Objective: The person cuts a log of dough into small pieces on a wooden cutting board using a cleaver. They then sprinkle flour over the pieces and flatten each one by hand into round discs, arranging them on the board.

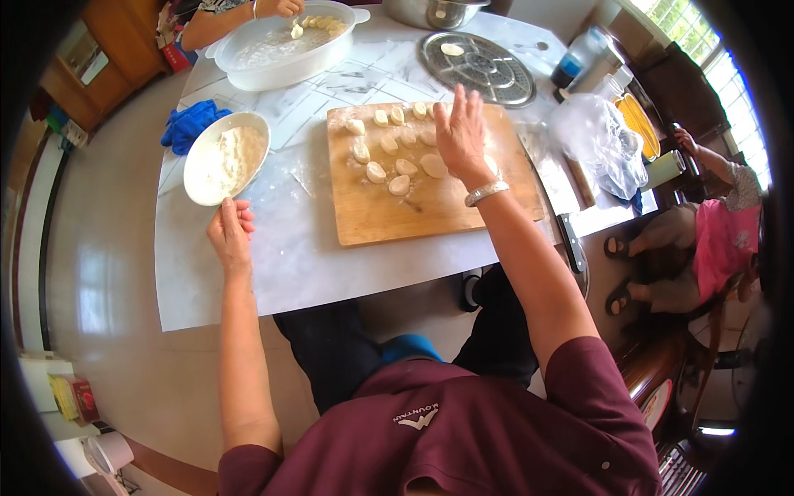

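Observation:
My left hand [231, 232] grips the near rim of a white bowl of flour [228, 158], tilted at the left of the table. Palm down and fingers stretched, my right hand [460, 137] is over the right part of a wooden cutting board [397, 220]; whether it touches the dough there is hidden. Several small floured dough pieces lie on the board in rough rows, among them a flattened one [433, 165] just left of that hand and a rounder one [399, 185] nearer me. Some pieces are partly covered by my right hand.
Behind the board lies a perforated metal steamer plate [477, 68] bearing one dough piece. A co-worker's hand [282, 7] is over a white plastic basin [279, 73]. Blue cloth [192, 124] touches the bowl's left side. A knife [572, 243] and plastic bag [598, 139] lie right; another person sits beyond.

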`<state>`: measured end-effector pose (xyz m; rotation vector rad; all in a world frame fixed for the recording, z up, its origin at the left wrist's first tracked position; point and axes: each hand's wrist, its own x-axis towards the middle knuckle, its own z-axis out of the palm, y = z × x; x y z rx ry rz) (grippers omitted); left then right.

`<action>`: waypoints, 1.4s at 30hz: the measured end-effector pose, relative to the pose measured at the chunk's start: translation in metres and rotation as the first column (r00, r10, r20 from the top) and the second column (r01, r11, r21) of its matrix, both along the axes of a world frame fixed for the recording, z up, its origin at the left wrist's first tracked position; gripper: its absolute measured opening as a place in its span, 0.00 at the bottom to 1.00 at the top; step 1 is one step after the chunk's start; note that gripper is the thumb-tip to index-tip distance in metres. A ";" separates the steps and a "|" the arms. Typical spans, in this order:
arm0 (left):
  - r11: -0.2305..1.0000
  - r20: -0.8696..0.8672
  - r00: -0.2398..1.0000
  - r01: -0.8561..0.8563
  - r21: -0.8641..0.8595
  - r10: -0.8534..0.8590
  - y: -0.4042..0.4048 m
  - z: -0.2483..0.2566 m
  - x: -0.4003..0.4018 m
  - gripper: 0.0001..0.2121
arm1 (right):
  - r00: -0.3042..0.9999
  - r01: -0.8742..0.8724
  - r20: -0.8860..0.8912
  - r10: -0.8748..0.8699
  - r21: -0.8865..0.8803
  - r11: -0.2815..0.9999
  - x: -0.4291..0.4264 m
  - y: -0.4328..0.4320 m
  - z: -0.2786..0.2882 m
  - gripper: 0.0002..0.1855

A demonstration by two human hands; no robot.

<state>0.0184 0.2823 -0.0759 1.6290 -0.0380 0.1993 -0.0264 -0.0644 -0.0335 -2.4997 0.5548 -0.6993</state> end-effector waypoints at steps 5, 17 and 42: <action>1.000 -0.006 1.000 -0.015 0.004 0.015 -0.001 0.002 0.002 0.18 | 0.996 -0.092 -0.017 0.090 -0.244 0.965 0.005 0.030 0.006 0.34; 1.000 -0.028 0.999 -0.026 -0.007 0.026 0.002 0.003 -0.004 0.19 | 0.970 -0.243 -0.101 0.222 -0.460 0.854 0.022 0.041 -0.021 0.35; 1.000 -0.026 1.000 0.011 -0.010 -0.012 0.000 0.003 -0.004 0.18 | 0.983 -0.182 -0.077 0.167 -0.302 0.936 -0.006 0.071 -0.019 0.33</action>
